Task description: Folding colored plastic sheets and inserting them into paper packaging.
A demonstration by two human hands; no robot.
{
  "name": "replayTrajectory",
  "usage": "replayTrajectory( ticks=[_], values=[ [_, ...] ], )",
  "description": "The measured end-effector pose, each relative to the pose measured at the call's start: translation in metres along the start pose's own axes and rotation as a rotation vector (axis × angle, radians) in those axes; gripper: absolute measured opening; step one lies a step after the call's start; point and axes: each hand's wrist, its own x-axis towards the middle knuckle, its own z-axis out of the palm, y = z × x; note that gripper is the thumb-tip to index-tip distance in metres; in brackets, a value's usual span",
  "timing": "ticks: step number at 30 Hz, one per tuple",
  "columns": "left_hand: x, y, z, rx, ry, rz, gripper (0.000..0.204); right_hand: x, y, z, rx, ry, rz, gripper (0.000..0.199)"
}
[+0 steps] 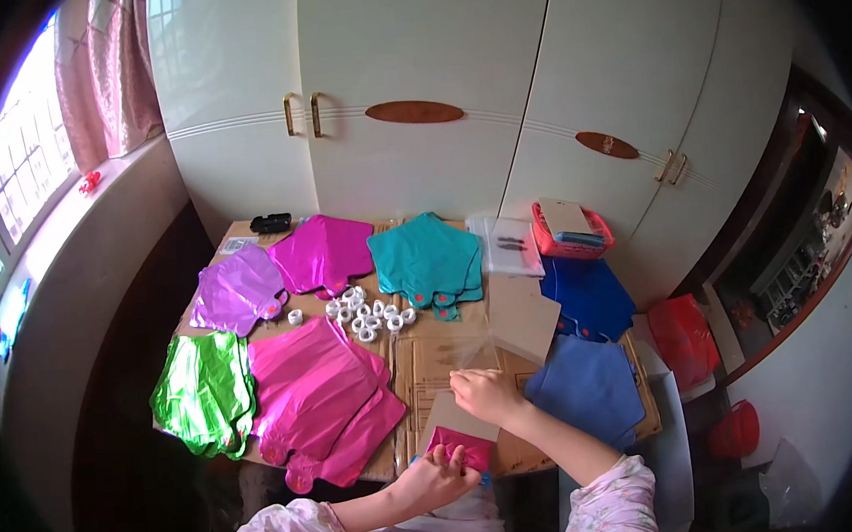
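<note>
Near the table's front edge, my left hand point(432, 487) curls its fingers over a small folded pink foil balloon point(463, 448). This lies against the lower part of a grey-brown card point(460, 419). Above it, my right hand point(486, 396) is closed in a pinch over the card's upper side. A faint clear film point(458, 350) shows beyond those fingertips; whether they grip it cannot be made out. To the left of my hands lies a stack of flat pink foil balloons point(321, 385).
Green point(203, 392), lilac point(237, 289), magenta point(323, 253), teal point(428, 256) and blue point(590, 388) foil stacks surround white ribbon rolls point(364, 316). Brown cards point(524, 316), clear bags point(510, 246) and a pink basket point(573, 237) stand right. Cabinets point(413, 52) rise behind.
</note>
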Motion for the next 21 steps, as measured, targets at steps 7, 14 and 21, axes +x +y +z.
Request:
replayTrajectory(
  ticks=[7, 14, 21],
  values=[
    [-0.029, -0.005, -0.037, -0.159, 0.114, 0.074, 0.018, 0.003, -0.001, 0.004, 0.307, -0.087, 0.089, 0.024],
    [-0.084, 0.007, -0.038, -0.74, 0.181, -0.864, 0.023, -0.021, 0.02, 0.014, 0.132, -0.072, 0.02, 0.03],
    [-0.065, -0.031, -0.076, -0.37, 0.561, -0.65, 0.028, -0.027, 0.007, 0.022, -0.089, 0.028, 0.009, 0.014]
  ],
)
